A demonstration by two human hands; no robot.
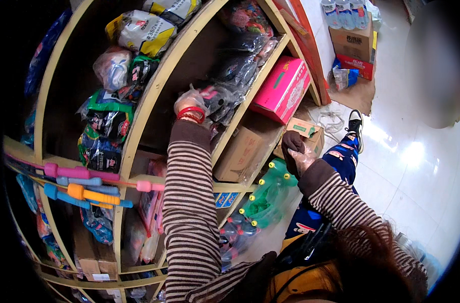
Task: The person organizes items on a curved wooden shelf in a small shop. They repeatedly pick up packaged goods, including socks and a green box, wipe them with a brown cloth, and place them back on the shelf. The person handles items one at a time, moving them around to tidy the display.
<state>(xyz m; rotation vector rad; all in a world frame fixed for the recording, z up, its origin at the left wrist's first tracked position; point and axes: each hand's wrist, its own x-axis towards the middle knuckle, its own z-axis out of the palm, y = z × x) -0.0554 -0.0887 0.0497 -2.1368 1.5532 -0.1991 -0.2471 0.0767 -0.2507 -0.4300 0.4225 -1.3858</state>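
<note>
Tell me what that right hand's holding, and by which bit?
The right hand holds a dark brown thing by its lower right side in the picture; I can't tell what it is.

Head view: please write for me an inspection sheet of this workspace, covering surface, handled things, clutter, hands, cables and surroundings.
Surface: wooden shelf with several compartments.
Handled things: plastic-wrapped dark packages on the shelf; dark brown soft item, exact kind unclear.
Clutter: pink box, green bottles with yellow caps, coloured handles.
Hands: left hand at the packages, fingers partly hidden; right hand holds the brown item. Both are covered in clear plastic.
Cables: white tangled strands on the floor; cord or strap, cannot tell.
Surroundings: glossy tile floor; clear bottles above a brown carton.
</note>
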